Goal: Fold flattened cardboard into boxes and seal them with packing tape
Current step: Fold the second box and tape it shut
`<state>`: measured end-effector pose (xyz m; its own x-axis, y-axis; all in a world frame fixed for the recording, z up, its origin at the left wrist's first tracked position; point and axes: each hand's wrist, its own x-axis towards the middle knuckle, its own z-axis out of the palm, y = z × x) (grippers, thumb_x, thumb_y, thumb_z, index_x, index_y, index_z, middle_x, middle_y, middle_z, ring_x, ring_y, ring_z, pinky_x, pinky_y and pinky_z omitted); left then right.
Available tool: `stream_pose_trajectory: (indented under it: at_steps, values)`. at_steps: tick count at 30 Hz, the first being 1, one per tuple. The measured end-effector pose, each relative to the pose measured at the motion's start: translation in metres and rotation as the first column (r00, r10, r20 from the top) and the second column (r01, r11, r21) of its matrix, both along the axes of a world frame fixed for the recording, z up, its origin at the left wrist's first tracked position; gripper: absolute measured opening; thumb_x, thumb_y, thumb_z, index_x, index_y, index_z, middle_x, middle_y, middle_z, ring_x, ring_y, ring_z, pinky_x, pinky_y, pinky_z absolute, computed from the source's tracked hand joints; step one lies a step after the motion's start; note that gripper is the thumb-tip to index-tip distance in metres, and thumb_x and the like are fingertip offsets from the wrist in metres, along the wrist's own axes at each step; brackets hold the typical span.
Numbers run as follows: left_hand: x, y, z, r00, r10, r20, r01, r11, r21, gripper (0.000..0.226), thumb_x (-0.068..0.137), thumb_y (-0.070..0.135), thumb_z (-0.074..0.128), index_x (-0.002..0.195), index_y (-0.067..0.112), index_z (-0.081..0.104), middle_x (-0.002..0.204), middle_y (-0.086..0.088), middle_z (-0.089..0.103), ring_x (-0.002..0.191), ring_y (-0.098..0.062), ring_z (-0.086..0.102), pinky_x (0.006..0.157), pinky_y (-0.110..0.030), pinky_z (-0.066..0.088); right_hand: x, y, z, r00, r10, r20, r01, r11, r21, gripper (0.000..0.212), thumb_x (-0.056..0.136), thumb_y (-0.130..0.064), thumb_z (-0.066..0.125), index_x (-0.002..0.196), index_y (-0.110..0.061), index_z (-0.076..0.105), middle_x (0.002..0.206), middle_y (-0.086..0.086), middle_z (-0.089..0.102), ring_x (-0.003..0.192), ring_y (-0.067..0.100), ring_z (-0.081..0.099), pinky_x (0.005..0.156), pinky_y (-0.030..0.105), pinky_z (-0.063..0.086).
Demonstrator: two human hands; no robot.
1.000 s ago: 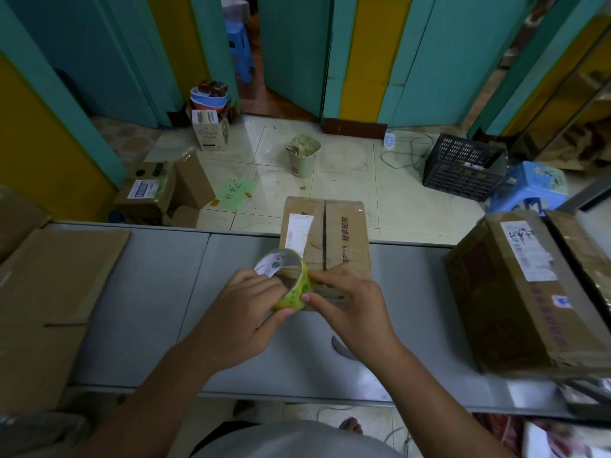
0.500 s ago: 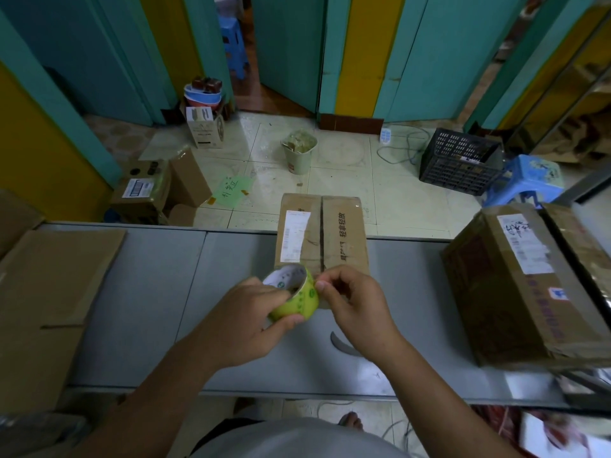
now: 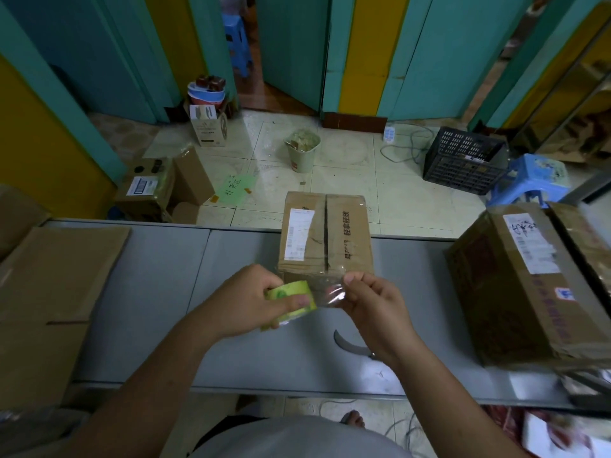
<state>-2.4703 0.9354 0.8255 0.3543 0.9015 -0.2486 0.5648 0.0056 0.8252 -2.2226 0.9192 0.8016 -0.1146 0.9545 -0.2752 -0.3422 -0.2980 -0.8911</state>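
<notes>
A small brown cardboard box (image 3: pixel 344 239) stands on the grey table (image 3: pixel 158 292), its two top flaps closed with an open seam down the middle and a white label on the left flap. Just in front of it, my left hand (image 3: pixel 244 302) grips a yellow-green roll of packing tape (image 3: pixel 291 304). My right hand (image 3: pixel 373 312) pinches the free end of the clear tape strip (image 3: pixel 329 292), stretched a short way from the roll, near the box's front edge.
A larger taped box (image 3: pixel 525 285) sits on the table's right end. Flattened cardboard (image 3: pixel 49 292) lies on the left. A curved blade (image 3: pixel 347 343) rests on the table below my right hand. Beyond the table: a bin, a black crate, a blue stool, floor boxes.
My hands have moved apart: the right hand has pulled a short length of clear tape out of the roll, which the left hand has turned on its side.
</notes>
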Motion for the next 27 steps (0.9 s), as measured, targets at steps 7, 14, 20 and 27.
stream_pose_trajectory:
  at_steps: [7, 14, 20, 27]
  values:
    - [-0.006, -0.007, 0.012, 0.843, -0.056, 0.535, 0.083, 0.996, -0.028, 0.035, 0.094, 0.047, 0.075, 0.090, 0.013, 0.079, 0.075, -0.014, 0.077, 0.066, -0.024, 0.076, 0.062, -0.032, 0.061, 0.004, 0.012, -0.005, 0.973, -0.146, -0.180, 0.108, 0.973, -0.205, 0.011, 0.079, -0.009, 0.077, 0.079, -0.006, 0.066, 0.078, 0.013, 0.068, 0.074, 0.020, 0.071, 0.075, 0.029, 0.063]
    - [-0.010, -0.011, -0.003, 0.954, 0.025, 0.298, -0.034, 0.999, 0.023, 0.030, 0.095, 0.048, 0.073, 0.071, 0.028, 0.073, 0.063, -0.005, 0.068, 0.053, -0.016, 0.069, 0.049, -0.027, 0.053, 0.022, 0.017, 0.017, 0.976, -0.195, 0.092, 0.194, 0.981, 0.028, 0.030, 0.078, -0.014, 0.079, 0.091, 0.008, 0.064, 0.076, 0.021, 0.068, 0.067, 0.025, 0.068, 0.067, 0.029, 0.062]
    - [-0.024, -0.001, -0.009, 0.966, 0.125, -0.224, -0.118, 0.992, 0.047, 0.072, 0.080, 0.085, 0.066, 0.061, 0.016, 0.067, 0.051, -0.004, 0.066, 0.043, -0.015, 0.066, 0.047, -0.031, 0.054, 0.032, 0.010, 0.030, 0.928, -0.213, 0.305, 0.162, 0.969, 0.184, 0.031, 0.087, -0.014, 0.078, 0.093, 0.013, 0.065, 0.077, 0.017, 0.076, 0.068, 0.023, 0.073, 0.067, 0.027, 0.061]
    - [-0.040, 0.010, -0.008, 0.909, 0.042, 0.416, -0.040, 0.999, -0.013, 0.040, 0.086, 0.048, 0.073, 0.065, 0.015, 0.073, 0.052, -0.006, 0.057, 0.049, -0.019, 0.059, 0.049, -0.027, 0.049, 0.054, 0.017, 0.011, 0.937, -0.281, 0.209, 0.308, 0.945, -0.110, 0.015, 0.089, -0.018, 0.080, 0.091, -0.010, 0.067, 0.080, 0.009, 0.073, 0.076, 0.017, 0.072, 0.071, 0.032, 0.054]
